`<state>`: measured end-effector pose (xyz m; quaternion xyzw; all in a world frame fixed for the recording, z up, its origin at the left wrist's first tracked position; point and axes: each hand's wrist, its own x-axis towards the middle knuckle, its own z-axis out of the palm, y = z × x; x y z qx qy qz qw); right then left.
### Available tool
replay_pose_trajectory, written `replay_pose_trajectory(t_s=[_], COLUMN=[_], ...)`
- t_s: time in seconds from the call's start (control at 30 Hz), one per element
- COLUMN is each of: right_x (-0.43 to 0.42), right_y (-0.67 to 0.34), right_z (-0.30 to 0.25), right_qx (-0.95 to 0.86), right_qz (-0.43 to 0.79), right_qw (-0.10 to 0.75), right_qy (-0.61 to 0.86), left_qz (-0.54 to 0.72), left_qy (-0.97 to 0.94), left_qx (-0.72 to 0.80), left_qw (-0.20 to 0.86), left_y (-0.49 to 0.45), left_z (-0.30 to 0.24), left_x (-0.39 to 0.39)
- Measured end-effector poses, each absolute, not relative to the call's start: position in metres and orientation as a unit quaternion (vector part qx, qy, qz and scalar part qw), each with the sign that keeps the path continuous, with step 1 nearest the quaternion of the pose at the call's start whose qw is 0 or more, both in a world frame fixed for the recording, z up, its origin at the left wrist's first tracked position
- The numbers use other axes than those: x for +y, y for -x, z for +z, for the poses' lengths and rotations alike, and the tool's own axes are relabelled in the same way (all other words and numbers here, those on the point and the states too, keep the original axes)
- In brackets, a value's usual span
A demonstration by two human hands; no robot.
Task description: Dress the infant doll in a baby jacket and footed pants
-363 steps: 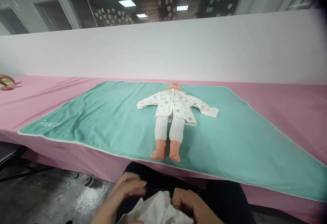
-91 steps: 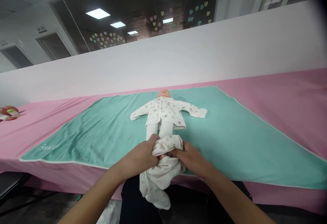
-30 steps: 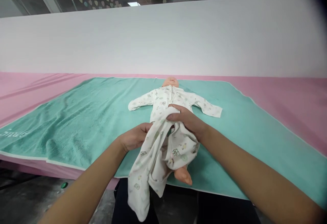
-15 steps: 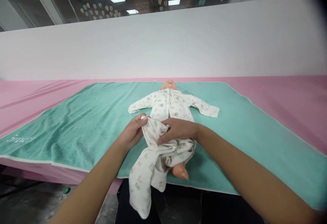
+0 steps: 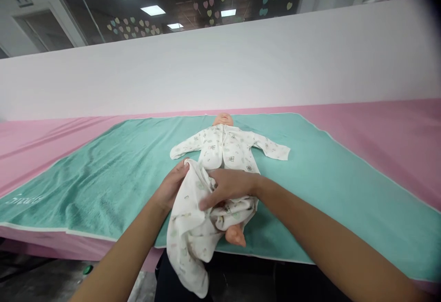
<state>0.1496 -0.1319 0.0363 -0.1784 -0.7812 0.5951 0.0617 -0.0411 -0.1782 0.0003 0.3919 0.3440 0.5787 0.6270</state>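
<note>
A baby doll point(image 5: 223, 119) lies on its back, head away from me, in a white printed long-sleeved top point(image 5: 229, 148). White printed baby trousers point(image 5: 191, 221) are bunched around one of its legs, and a bare foot point(image 5: 236, 235) sticks out of them. The loose trouser leg hangs over the table's front edge. My left hand point(image 5: 172, 183) pinches the trousers' upper edge at the left. My right hand point(image 5: 230, 186) reaches into the bunched cloth, thumb over the fabric; its fingertips are hidden. The doll's other leg is out of sight behind cloth and hands.
A teal towel point(image 5: 113, 178) with a white border lies under the doll, over a pink cloth point(image 5: 386, 141). Behind the table rises a white panel point(image 5: 206, 72). My dark-clothed legs are below the front edge, and a small green object point(image 5: 87, 270) is on the floor.
The trousers' upper edge has been drawn left and spread wider by my left hand. My right hand has shifted slightly left along the cloth. The camera view has tilted a little.
</note>
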Motion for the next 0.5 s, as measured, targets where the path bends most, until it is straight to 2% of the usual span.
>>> replay_pose_trajectory(t_s=[0.1, 0.23, 0.3, 0.4, 0.5], right_x=[-0.132, -0.122, -0.118, -0.121, -0.128], right_y=[-0.15, -0.15, -0.15, -0.15, -0.151], right_z=[0.032, 0.017, 0.013, 0.018, 0.029], right_qx=[-0.776, -0.586, -0.52, -0.54, -0.623], right_qz=[0.59, 0.737, 0.769, 0.766, 0.74], right_qw=[0.071, 0.239, 0.282, 0.271, 0.183], right_qy=[0.213, 0.238, 0.241, 0.218, 0.176], left_qz=[0.533, 0.416, 0.384, 0.446, 0.531], left_qy=[-0.405, -0.474, -0.491, -0.464, -0.404], left_qx=[0.37, 0.404, 0.401, 0.385, 0.36], left_qw=[0.644, 0.662, 0.671, 0.662, 0.651], left_y=[0.042, 0.049, 0.051, 0.049, 0.044], left_z=[0.0, -0.005, -0.007, -0.006, -0.004], left_x=[-0.178, -0.177, -0.177, -0.177, -0.177])
